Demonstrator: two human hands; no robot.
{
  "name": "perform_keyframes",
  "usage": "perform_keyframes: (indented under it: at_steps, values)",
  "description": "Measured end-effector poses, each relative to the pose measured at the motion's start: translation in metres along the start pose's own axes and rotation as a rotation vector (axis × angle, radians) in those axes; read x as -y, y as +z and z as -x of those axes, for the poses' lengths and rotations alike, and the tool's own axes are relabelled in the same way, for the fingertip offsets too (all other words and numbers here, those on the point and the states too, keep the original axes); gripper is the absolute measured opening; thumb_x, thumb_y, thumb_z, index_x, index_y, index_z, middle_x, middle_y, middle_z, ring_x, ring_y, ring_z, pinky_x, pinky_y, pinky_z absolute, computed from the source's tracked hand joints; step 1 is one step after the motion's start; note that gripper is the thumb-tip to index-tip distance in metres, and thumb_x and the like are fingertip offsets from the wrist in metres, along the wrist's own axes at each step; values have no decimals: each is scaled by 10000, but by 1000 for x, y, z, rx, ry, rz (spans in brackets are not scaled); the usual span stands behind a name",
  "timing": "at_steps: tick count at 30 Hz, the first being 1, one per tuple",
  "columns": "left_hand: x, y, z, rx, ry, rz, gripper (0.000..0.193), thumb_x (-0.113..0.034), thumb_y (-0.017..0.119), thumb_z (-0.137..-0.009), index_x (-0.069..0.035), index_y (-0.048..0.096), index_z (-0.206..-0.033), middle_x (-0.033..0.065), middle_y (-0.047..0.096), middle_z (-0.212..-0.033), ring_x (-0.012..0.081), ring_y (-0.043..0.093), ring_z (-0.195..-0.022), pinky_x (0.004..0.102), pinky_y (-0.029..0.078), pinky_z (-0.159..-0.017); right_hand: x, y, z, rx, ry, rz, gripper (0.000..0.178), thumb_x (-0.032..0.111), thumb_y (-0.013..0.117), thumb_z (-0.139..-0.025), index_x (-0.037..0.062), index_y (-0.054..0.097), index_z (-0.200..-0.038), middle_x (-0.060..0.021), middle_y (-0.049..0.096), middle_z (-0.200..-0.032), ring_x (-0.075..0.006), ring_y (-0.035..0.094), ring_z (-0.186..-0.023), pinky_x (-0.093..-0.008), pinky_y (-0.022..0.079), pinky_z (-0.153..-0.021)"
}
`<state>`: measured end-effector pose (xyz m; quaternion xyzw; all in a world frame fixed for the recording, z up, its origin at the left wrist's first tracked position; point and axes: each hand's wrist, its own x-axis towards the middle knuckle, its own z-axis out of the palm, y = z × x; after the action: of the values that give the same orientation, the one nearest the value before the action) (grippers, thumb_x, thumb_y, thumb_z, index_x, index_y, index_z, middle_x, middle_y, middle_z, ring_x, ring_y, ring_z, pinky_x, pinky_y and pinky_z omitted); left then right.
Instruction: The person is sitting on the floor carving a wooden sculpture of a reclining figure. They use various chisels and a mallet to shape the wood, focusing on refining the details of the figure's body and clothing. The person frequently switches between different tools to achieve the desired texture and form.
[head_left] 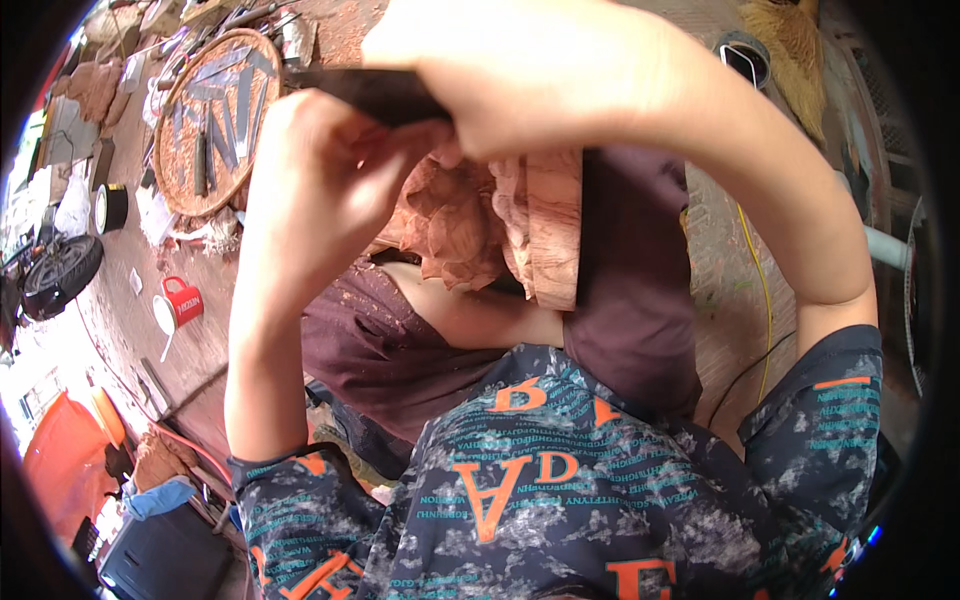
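My left hand (320,165) is bending its fingers inward beside a blurred dark flat strip (375,90); my right hand (450,90) is covering the strip's right end, fingers hiding, so I can't tell how firmly either is gripping. The carved reddish wood (450,225) is sitting between my legs.

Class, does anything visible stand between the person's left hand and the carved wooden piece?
Nothing visible does: the left hand overlaps the carved wooden piece in view, and the dark object lies above that overlap in the picture. The depth between them cannot be judged.
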<state>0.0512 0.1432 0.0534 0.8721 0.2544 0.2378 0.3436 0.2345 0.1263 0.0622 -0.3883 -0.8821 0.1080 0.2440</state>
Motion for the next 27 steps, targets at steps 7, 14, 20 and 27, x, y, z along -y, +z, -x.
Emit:
perform_keyframes:
  at_steps: [7, 14, 20, 27]
  values:
    - [5, 2, 7, 23, -71, 275, 71, -104, 704, -827, -58, 754, -808, 141, 663, -747, 251, 622, -643, 360, 465, -595, 45, -59, 11, 397, 326, 47, 260, 130, 543, -885, 91, 637, -1125, -140, 683, -1069, -295, 666, -1075, -867, 207, -982]
    - [-8, 6, -13, 1, 41, -132, 187, -181, 662, -878, 0, 640, -836, 213, 656, -789, 382, 655, -720, 452, 501, -660, 4, -50, 1, 558, 399, -199, 313, 248, 736, -773, 96, 678, -1040, -129, 718, -1042, -281, 676, -1035, -829, 244, -971]
    - [-16, 13, -21, 75, -26, -298, 78, -75, 648, -903, 0, 661, -916, 85, 679, -715, 99, 636, -647, 272, 484, -600, 5, -43, 30, 267, 405, -123, 356, 294, 759, -739, 86, 703, -1023, -135, 730, -955, -268, 693, -976, -729, 299, -943]
    - [-20, 21, -37, 35, -44, -125, 143, -115, 664, -843, 6, 590, -826, 215, 586, -644, 395, 629, -618, 435, 482, -583, -38, -11, 32, 240, 305, -99, 410, 258, 751, -727, 40, 663, -1063, -188, 710, -922, -310, 694, -938, -515, 482, -864]
